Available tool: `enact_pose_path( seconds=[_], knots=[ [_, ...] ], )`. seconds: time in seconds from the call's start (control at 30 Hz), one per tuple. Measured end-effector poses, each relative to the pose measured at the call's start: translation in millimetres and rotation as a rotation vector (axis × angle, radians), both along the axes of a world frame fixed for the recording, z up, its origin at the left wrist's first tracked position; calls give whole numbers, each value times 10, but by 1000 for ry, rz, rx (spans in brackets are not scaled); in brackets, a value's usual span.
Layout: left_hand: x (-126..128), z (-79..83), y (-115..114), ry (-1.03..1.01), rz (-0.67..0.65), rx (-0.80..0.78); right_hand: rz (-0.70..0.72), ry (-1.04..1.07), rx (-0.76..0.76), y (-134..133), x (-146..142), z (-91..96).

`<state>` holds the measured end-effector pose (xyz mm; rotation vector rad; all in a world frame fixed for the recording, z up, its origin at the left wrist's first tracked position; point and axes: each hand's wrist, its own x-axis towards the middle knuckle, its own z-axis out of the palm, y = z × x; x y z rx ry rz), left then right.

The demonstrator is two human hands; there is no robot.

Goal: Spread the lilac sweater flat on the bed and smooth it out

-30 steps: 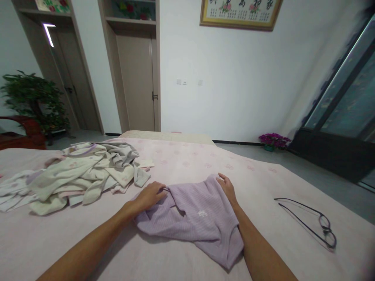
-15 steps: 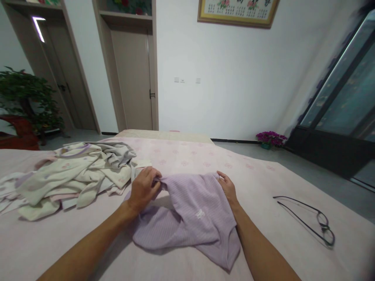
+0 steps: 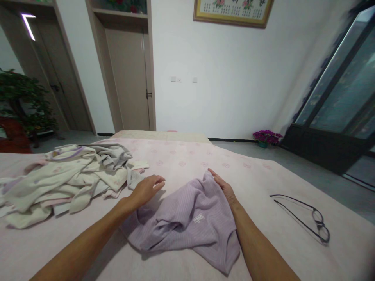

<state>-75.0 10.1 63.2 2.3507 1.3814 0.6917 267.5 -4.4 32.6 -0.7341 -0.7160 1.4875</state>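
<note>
A lilac ribbed garment (image 3: 209, 230) with small white lettering lies crumpled on the pink floral sheet (image 3: 178, 269). My right hand (image 3: 226, 191) pinches its upper right corner, which is raised to a peak; the thumb is hidden behind the cloth. Just beyond the garment's left part is my left hand (image 3: 149, 189), with fingers stretched forward and nothing in them. The left side of the garment has sagged into loose folds under my left wrist.
A heap of cream and grey clothes (image 3: 76, 175) lies on the left. Black-framed glasses (image 3: 318, 224) rest unfolded on the right. Behind stand a door (image 3: 127, 78) and a pot of purple flowers (image 3: 267, 137). Leafy greenery (image 3: 26, 105) is at far left.
My left hand has let go of the garment's upper left edge, and that side has dropped into folds. My right hand still holds its corner, now a little higher and further left.
</note>
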Motion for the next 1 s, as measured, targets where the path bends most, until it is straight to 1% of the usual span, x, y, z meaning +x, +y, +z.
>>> enact_pose_path(
  seconds=[0.03, 0.13, 0.17, 0.23, 0.33, 0.37, 0.43, 0.5, 0.57, 0.6, 0.7, 0.77, 0.83, 0.9, 0.93, 1.0],
  knots=[
    [7, -105, 80, 63, 17, 22, 26, -10, 7, -11, -6, 2],
    [13, -368, 246, 257, -19, 105, 91, -50, 18, -28, -7, -5],
    [-8, -430, 290, 321, -15, 145, 103, -59, 16, -28, -4, -9],
    [-119, -518, 389, 434, 58, 229, 109, -64, 9, -23, 3, -18],
    [-476, -591, 585, 533, 226, 342, 101, -51, -21, -16, 2, -18],
    [-631, -604, 653, 557, 251, 381, 99, -44, -31, -16, -3, -12],
    [-943, -614, 771, 596, 259, 455, 106, -26, -41, -22, -20, 4],
    [-1197, -603, 844, 621, 253, 499, 120, -1, -45, -30, -39, 22],
    [-1343, -577, 867, 647, 255, 506, 135, 16, -57, -36, -56, 34],
    [-1371, -561, 865, 656, 263, 503, 140, 18, -66, -38, -62, 36],
    [-1291, -503, 818, 636, 336, 489, 127, 5, -65, -40, -77, 31],
    [-1130, -462, 762, 602, 380, 466, 102, -12, -50, -39, -87, 26],
    [-898, -424, 680, 586, 373, 450, 82, -30, -44, -33, -100, 24],
    [-605, -394, 560, 569, 298, 433, 79, -41, -50, -20, -112, 22],
    [-441, -384, 486, 529, 231, 402, 85, -43, -53, -10, -117, 20],
    [-107, -376, 319, 429, 47, 277, 100, -45, -43, 10, -120, 10]
  ],
)
